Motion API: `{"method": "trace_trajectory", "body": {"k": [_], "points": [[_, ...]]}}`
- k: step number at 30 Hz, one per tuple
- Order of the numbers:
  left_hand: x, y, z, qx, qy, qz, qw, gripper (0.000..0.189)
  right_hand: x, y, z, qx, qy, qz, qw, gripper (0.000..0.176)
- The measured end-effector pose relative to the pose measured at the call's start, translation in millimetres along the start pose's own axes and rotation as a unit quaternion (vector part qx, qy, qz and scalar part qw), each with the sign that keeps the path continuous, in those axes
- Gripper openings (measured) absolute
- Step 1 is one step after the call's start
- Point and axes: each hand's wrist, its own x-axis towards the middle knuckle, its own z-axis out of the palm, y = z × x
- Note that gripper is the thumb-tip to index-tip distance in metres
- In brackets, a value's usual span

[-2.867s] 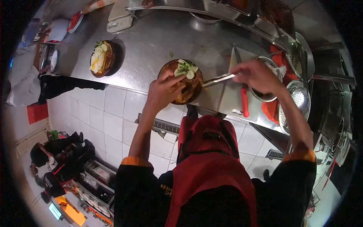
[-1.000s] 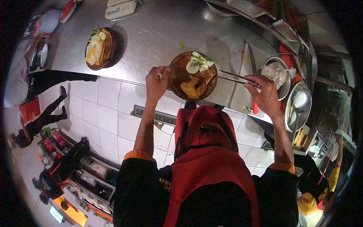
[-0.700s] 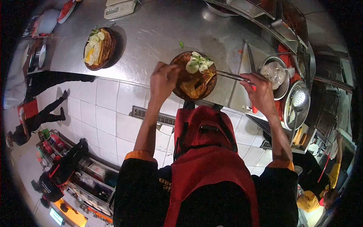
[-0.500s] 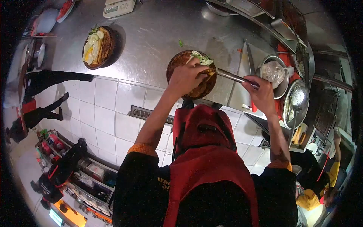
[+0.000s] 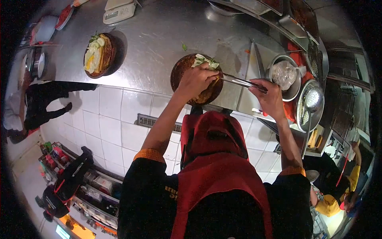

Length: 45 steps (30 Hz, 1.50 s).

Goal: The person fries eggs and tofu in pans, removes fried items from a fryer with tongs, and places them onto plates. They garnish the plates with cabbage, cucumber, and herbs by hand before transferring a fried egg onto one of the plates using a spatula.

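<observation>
A round brown plate [image 5: 177,73] sits at the front edge of the steel counter, with pale green lettuce [image 5: 209,61] at its far side. Over it, my left hand [image 5: 197,83] is closed with its fingers pressed together at the food; what they pinch is hidden. My right hand [image 5: 269,98] grips metal tongs [image 5: 240,81], whose tips reach the plate beside my left fingertips. Browned food shows in the plate, partly covered by my hand. Farther left stands a second brown plate [image 5: 113,55] with a fried egg [image 5: 92,61], cucumber slices and toasted bread.
On the right are a knife [image 5: 258,59] on a white board, a metal bowl [image 5: 294,89] holding a plastic bag, and a basin with a perforated ladle [image 5: 313,98]. A scale [image 5: 119,14] stands at the back. Other people are at far left and lower right.
My left fingers have drawn closer together over the plate, and the tongs' tips have shifted slightly toward them. The view has moved a little; a person at far left has come further into sight.
</observation>
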Motion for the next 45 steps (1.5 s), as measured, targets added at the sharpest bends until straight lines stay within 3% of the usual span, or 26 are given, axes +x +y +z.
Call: {"method": "trace_trajectory", "body": {"k": [2, 4, 7, 12, 18, 20, 23, 31, 33, 37, 45], "points": [[0.3, 0.6, -1.6, -0.01, -0.001, -0.002, 1.0, 0.02, 1.3, 5.2, -3.4, -0.011, 0.017, -0.048, 0.999, 0.02], [-1.2, 0.2, 0.2, -0.019, -0.003, -0.005, 1.0, 0.02, 4.9, 4.2, -3.7, -0.003, 0.013, -0.035, 0.999, 0.02], [-1.3, -1.9, 6.0, -0.028, 0.071, -0.005, 0.997, 0.02, 12.0, 6.4, -3.3, -0.018, -0.002, -0.023, 1.0, 0.021], [-1.1, -0.9, 5.5, -0.028, 0.029, -0.021, 0.999, 0.02, 17.8, 10.9, -2.6, 0.001, -0.018, -0.053, 0.998, 0.02], [-1.2, 2.4, 0.8, -0.01, -0.003, -0.05, 0.999, 0.02, 1.6, 8.6, -6.7, -0.005, -0.005, -0.015, 1.0, 0.017], [-3.4, -5.7, 7.3, 0.006, -0.007, -0.044, 0.999, 0.02, -5.4, 14.1, -3.9, -0.065, 0.035, -0.076, 0.994, 0.016], [0.3, -6.6, 8.3, 0.018, -0.025, -0.04, 0.999, 0.02, -6.7, 7.8, 0.3, 0.009, 0.022, -0.044, 0.999, 0.015], [5.9, -0.6, 0.2, 0.046, -0.048, -0.03, 0.997, 0.018, -7.6, 1.1, -3.3, -0.002, 0.018, -0.021, 1.0, 0.016], [4.0, -4.7, 3.5, 0.009, 0.022, 0.003, 1.0, 0.019, -4.9, 4.7, -6.0, -0.001, 0.027, -0.035, 0.999, 0.016], [-0.5, -0.1, -1.7, -0.021, 0.034, -0.005, 0.999, 0.02, 6.3, 1.3, -12.4, -0.027, 0.029, -0.039, 0.998, 0.018], [-2.4, 26.2, 22.4, 0.004, 0.127, -0.09, 0.988, 0.04, 23.1, -7.4, -8.9, -0.077, -0.019, -0.073, 0.994, 0.016]]}}
